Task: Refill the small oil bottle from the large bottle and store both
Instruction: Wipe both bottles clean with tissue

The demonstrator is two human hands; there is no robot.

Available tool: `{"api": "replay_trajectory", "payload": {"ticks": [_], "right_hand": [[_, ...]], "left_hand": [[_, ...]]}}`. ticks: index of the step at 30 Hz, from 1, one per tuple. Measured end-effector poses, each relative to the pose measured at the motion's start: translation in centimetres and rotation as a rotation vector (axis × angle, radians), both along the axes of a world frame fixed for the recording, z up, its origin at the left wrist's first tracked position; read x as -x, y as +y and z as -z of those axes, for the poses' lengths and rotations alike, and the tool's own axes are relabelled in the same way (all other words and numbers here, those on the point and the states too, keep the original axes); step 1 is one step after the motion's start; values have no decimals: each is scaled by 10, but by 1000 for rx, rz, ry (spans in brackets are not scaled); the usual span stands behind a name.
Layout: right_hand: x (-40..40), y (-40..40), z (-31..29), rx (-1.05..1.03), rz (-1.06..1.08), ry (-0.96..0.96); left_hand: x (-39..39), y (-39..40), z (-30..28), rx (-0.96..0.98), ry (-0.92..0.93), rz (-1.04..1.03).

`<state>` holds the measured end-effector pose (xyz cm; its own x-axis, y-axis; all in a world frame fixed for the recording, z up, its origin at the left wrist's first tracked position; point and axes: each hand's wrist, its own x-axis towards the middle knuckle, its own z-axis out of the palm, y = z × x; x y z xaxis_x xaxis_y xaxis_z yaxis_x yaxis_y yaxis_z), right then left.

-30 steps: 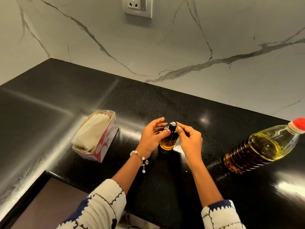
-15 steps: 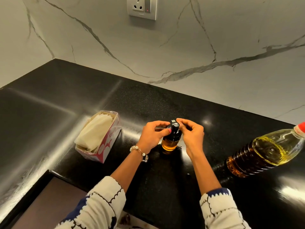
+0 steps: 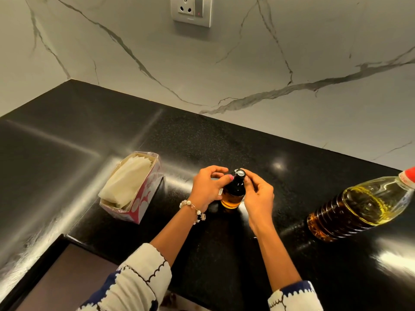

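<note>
Black countertop (image 3: pixel 224 135) ran under both my hands, marble wall behind it. Large bottle (image 3: pixel 357 206) stood well off to the right of my right hand, red cap (image 3: pixel 409 175) on, part full; in this wide view it looked tilted, neck up and away to the right, so its long axis pointed away from me. Right hand was clearly the nearer one to it; left would have had to cross over. Tissue box (image 3: pixel 132 187) sat off to the left of my left hand, apart from everything. Small oil bottle (image 3: pixel 233 191) stood upright on the counter directly between my hands, axis vertical, amber oil showing low in the body, dark neck above. Left hand (image 3: pixel 207 189) was curled around the bottle's side, thumb against the neck, steadying it. Right hand (image 3: pixel 258 194) had fingertips pinching the top (image 3: pixel 240 173) of the small bottle. Couldn't tell whether the top was seated or loose. My read: the refill hadn't happened yet, I was working the top off. Next move likely hinged on the right hand reaching rightward for the large bottle while the left kept the small one upright. Risk: glossy counter, small base, easy to tip.
</note>
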<state>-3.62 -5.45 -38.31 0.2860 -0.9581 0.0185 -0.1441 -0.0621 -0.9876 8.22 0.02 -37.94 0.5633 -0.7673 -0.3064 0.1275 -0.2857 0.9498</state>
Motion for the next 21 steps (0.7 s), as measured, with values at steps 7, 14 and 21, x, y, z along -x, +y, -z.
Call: {"api": "replay_trajectory", "payload": {"ticks": [7,14,21], "right_hand": [[15,-24,-6,-61,-195,79],[16,-2,-10,177,0,217],[13,-29,-17,-45,-379,43]], "left_hand": [[18,4,-13,-13,106,-91],[26,8,-8,78,-48,-43],[13,5,-11,8,-228,70]]}}
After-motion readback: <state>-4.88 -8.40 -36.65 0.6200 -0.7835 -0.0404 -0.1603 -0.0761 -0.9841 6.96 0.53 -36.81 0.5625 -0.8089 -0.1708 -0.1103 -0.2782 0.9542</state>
